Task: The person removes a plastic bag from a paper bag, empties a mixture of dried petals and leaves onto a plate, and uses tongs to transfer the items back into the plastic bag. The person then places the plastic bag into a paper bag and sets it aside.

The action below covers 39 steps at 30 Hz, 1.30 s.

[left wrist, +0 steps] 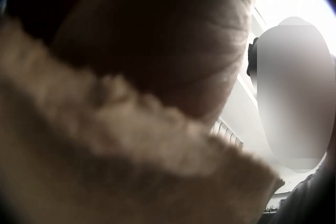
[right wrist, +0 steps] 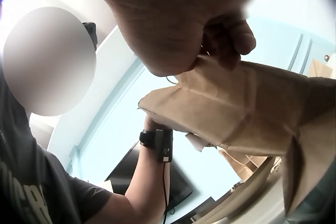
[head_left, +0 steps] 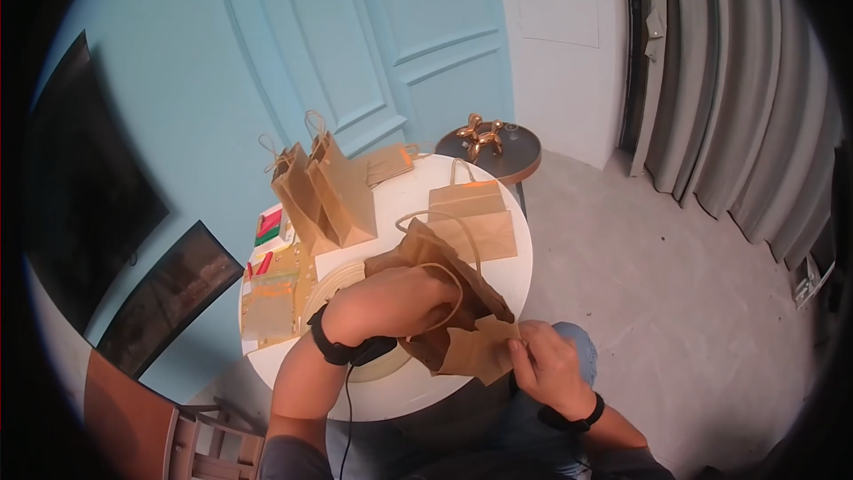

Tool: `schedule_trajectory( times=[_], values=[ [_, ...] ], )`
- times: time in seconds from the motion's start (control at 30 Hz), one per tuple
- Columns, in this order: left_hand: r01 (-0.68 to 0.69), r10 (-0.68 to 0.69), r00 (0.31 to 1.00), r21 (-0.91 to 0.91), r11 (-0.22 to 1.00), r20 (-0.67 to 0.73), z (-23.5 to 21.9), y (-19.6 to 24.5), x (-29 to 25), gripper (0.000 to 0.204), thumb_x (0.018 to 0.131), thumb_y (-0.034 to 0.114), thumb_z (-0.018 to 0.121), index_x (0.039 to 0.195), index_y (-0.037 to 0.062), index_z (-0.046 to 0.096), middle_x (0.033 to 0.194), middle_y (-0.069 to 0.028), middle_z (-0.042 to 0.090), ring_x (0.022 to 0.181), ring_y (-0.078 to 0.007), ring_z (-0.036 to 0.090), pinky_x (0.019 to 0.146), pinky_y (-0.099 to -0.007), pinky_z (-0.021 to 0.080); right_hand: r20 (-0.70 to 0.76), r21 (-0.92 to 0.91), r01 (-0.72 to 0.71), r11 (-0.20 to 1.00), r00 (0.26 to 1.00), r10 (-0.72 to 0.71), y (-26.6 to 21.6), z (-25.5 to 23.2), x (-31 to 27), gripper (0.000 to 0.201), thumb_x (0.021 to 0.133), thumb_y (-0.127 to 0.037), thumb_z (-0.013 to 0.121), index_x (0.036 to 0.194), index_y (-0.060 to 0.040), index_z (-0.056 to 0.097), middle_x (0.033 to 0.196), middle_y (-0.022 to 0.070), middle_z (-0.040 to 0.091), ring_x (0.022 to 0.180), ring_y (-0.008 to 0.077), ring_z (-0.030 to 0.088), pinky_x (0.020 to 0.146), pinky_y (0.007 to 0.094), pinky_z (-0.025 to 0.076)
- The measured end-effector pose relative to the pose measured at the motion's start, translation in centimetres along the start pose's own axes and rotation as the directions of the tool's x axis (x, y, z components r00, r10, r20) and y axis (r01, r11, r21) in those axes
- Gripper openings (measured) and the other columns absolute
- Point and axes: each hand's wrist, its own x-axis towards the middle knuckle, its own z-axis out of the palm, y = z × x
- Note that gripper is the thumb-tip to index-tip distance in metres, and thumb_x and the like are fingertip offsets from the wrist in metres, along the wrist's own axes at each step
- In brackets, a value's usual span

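A brown paper bag (head_left: 468, 354) with twisted handles is tilted over the near side of the round table, its mouth toward me. My left hand (head_left: 410, 297) reaches into the mouth, its fingers hidden inside. In the left wrist view the palm (left wrist: 173, 40) shows dark and blurred behind the bag's rough paper edge (left wrist: 142, 129). My right hand (head_left: 549, 364) pinches the rim at the bag's near right corner. From the right wrist view, its curled fingers (right wrist: 242, 41) grip the top edge of the creased paper wall (right wrist: 236, 111).
Two paper bags (head_left: 342, 200) stand upright at the back left of the white table (head_left: 400, 200). Another bag (head_left: 471, 212) lies behind the held one, beside a small flat one (head_left: 389, 162). A tray with coloured pieces (head_left: 269, 227) sits left. A copper balloon dog (head_left: 484, 138) stands on a dark side table.
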Motion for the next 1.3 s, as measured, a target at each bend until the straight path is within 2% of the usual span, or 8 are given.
schedule_trajectory(
  times=[0.1, 0.4, 0.5, 0.7, 0.8, 1.1, 1.2, 1.3],
  values=[
    [0.171, -0.162, 0.980, -0.078, 0.982, 0.112, -1.4, 1.3, 0.4, 0.017, 0.107, 0.018, 0.072, 0.114, 0.0051, 0.080, 0.095, -0.0205, 0.080, 0.086, -0.0420, 0.077, 0.077, -0.0502, 0.060, -0.007, 0.007, -0.004, 1.000, 1.000, 0.004, 0.0, -0.1, -0.3, 0.014, 0.099, -0.003, 0.078, 0.112, 0.0022, 0.075, 0.105, 0.0199, 0.079, 0.083, 0.0401, 0.077, 0.070, 0.0445, 0.061],
    [-0.057, -0.003, 0.813, -0.085, 0.995, -0.583, -2.1, 4.8, -3.0, 0.016, 0.101, 0.007, 0.076, 0.115, 0.0025, 0.081, 0.105, -0.0177, 0.082, 0.097, -0.0404, 0.078, 0.088, -0.0470, 0.062, 0.006, -0.049, 0.017, 0.999, 1.000, -0.016, 0.3, -0.2, -0.5, 0.013, 0.100, -0.003, 0.079, 0.112, 0.0021, 0.076, 0.106, 0.0162, 0.079, 0.081, 0.0351, 0.079, 0.068, 0.0424, 0.065],
    [-0.444, 0.392, 0.740, 0.041, 0.895, -0.547, -2.2, 5.3, -2.3, 0.020, 0.095, 0.005, 0.078, 0.114, 0.0037, 0.079, 0.105, -0.0144, 0.080, 0.100, -0.0384, 0.077, 0.089, -0.0472, 0.062, 0.009, -0.047, 0.020, 0.999, 1.000, -0.019, 0.2, 0.1, -0.6, 0.013, 0.100, -0.003, 0.079, 0.112, 0.0023, 0.076, 0.106, 0.0164, 0.079, 0.082, 0.0355, 0.079, 0.068, 0.0425, 0.065],
    [-0.202, 0.234, 0.952, 0.168, 0.965, -0.197, -2.3, 4.4, -1.0, 0.022, 0.094, 0.004, 0.075, 0.116, 0.0047, 0.075, 0.094, -0.0151, 0.077, 0.097, -0.0375, 0.079, 0.085, -0.0467, 0.062, 0.009, -0.065, 0.011, 0.998, 1.000, -0.010, -0.1, 0.0, -0.4, 0.012, 0.101, -0.002, 0.078, 0.112, 0.0029, 0.076, 0.106, 0.0175, 0.079, 0.083, 0.0361, 0.079, 0.068, 0.0430, 0.065],
    [0.111, -0.077, 0.988, 0.266, 0.957, -0.135, -3.0, 5.6, -1.0, 0.024, 0.092, 0.008, 0.078, 0.116, 0.0067, 0.077, 0.090, -0.0148, 0.079, 0.087, -0.0381, 0.080, 0.077, -0.0479, 0.063, 0.009, -0.086, 0.000, 0.996, 1.000, 0.001, 0.1, -0.2, -0.4, 0.013, 0.101, -0.003, 0.078, 0.112, 0.0029, 0.076, 0.106, 0.0179, 0.079, 0.083, 0.0361, 0.079, 0.069, 0.0432, 0.065],
    [0.000, -0.033, 0.995, 0.320, 0.947, 0.097, -1.3, 3.5, 2.5, 0.015, 0.088, 0.011, 0.081, 0.102, 0.0039, 0.082, 0.093, -0.0178, 0.082, 0.085, -0.0394, 0.082, 0.076, -0.0475, 0.065, 0.017, -0.057, -0.021, 0.998, 1.000, 0.022, -0.2, -0.5, -0.4, 0.015, 0.101, -0.004, 0.078, 0.115, 0.0016, 0.078, 0.108, 0.0178, 0.080, 0.087, 0.0366, 0.080, 0.071, 0.0434, 0.066],
    [-0.052, 0.061, 0.998, 0.311, 0.949, -0.022, 0.0, 1.3, 3.5, 0.016, 0.088, 0.008, 0.080, 0.102, 0.0054, 0.085, 0.094, -0.0194, 0.082, 0.089, -0.0414, 0.081, 0.079, -0.0486, 0.066, -0.001, -0.054, -0.006, 0.999, 1.000, 0.006, -0.2, -0.6, -0.3, 0.015, 0.102, -0.004, 0.078, 0.116, 0.0010, 0.078, 0.109, 0.0176, 0.080, 0.087, 0.0369, 0.080, 0.072, 0.0438, 0.066],
    [0.098, -0.086, 0.995, 0.307, 0.947, -0.052, -2.0, 3.2, 3.4, 0.016, 0.090, 0.008, 0.079, 0.105, 0.0059, 0.085, 0.095, -0.0199, 0.081, 0.091, -0.0431, 0.080, 0.083, -0.0484, 0.066, -0.028, -0.074, -0.012, 0.997, 1.000, 0.010, -0.1, -1.0, -0.3, 0.016, 0.101, -0.003, 0.077, 0.117, 0.0006, 0.078, 0.109, 0.0175, 0.080, 0.087, 0.0370, 0.080, 0.072, 0.0434, 0.066]
  ],
)
